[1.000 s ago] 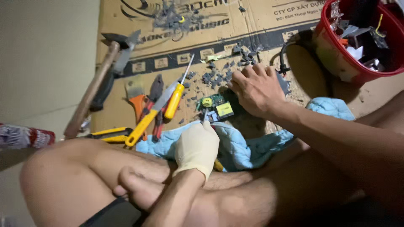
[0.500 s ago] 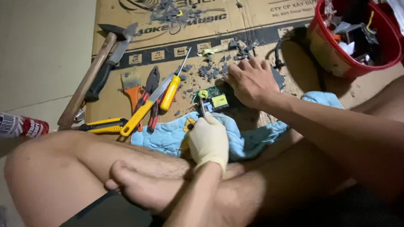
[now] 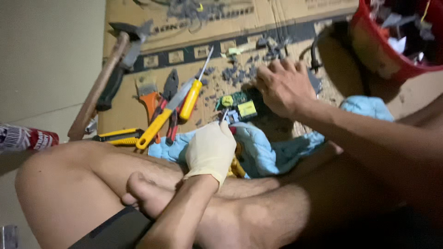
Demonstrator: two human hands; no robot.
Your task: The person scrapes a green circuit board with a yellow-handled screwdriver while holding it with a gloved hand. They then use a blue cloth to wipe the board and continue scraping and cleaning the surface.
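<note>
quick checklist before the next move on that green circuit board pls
1. Right hand pinning the green circuit board: ok, it rests on the board's far side.
2. Gloved left hand gripping a thin metal tool: ok.
3. Tool tip on the board: cannot tell, blurred.
4. Blue cloth under the work: ok.
5. Yellow-handled screwdriver within reach: ok, lying left of the board.
6. Right hand gloved: not ok, bare.

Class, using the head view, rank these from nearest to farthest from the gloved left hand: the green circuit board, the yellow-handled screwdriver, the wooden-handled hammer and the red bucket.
1. Green circuit board: just above the gloved left hand, under the right hand.
2. Yellow-handled screwdriver: up and to its left.
3. Wooden-handled hammer: far left on the cardboard.
4. Red bucket: top right corner.
</note>
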